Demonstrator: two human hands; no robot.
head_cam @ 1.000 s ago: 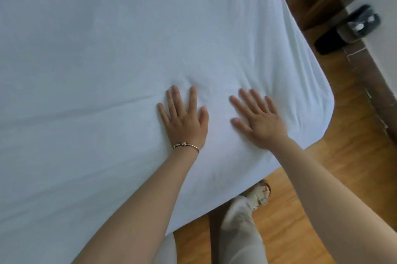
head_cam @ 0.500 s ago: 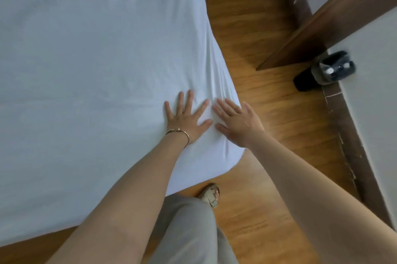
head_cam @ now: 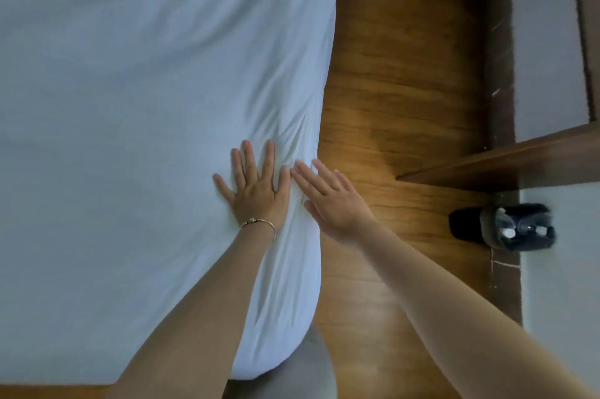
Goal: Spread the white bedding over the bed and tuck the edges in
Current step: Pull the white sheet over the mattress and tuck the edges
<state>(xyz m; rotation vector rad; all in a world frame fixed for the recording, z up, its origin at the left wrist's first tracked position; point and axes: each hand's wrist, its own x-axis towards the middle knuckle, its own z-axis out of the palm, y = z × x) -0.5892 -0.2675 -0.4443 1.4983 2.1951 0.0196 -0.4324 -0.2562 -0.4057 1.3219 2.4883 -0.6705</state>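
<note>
The white bedding (head_cam: 130,90) covers the bed and fills the left and middle of the head view, wrapping down over the bed's right edge. My left hand (head_cam: 256,187), with a thin bracelet on the wrist, presses flat on the bedding near that edge, fingers spread and straight. My right hand (head_cam: 331,197) lies flat beside it at the very edge of the bed, fingers straight and touching the fabric. Small creases fan out in the cloth just above my fingers.
A wooden floor (head_cam: 399,90) runs along the right side of the bed. A dark wooden board (head_cam: 506,165) juts out from the wall at right, with a black object (head_cam: 506,226) on the floor below it. My grey trouser leg (head_cam: 292,372) shows at the bottom.
The view has swung so the bed's right edge now runs straight up the frame. Both hands have slid along the bedding toward that edge, staying flat and drawing closer together.
</note>
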